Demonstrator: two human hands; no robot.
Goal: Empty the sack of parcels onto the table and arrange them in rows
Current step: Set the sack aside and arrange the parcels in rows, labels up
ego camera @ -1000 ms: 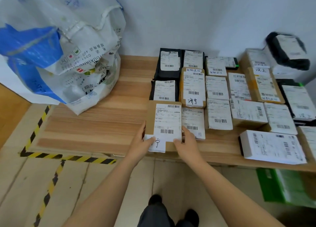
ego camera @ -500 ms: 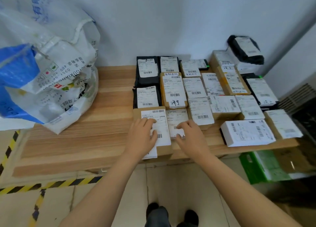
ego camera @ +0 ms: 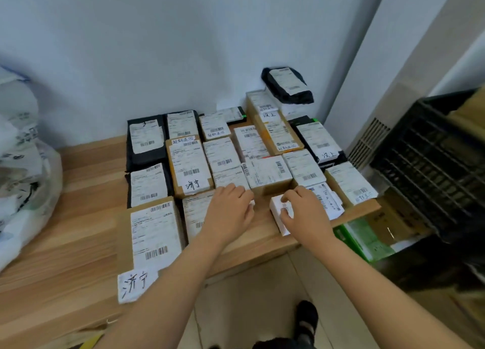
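Right hand (ego camera: 305, 213) pinches small white box (ego camera: 277, 216) at lower centre, likely squaring it into front row. Left hand (ego camera: 228, 212) flat on labelled parcel (ego camera: 194, 217), fingers relaxed, probably steadying it. Rows of parcels (ego camera: 223, 154) mid-frame on table (ego camera: 78, 217); sack (ego camera: 23, 180) slumped at left edge.

The wooden table (ego camera: 86, 191) carries labelled parcels (ego camera: 189, 162) in rows and a white sack (ego camera: 23, 186) at its left.
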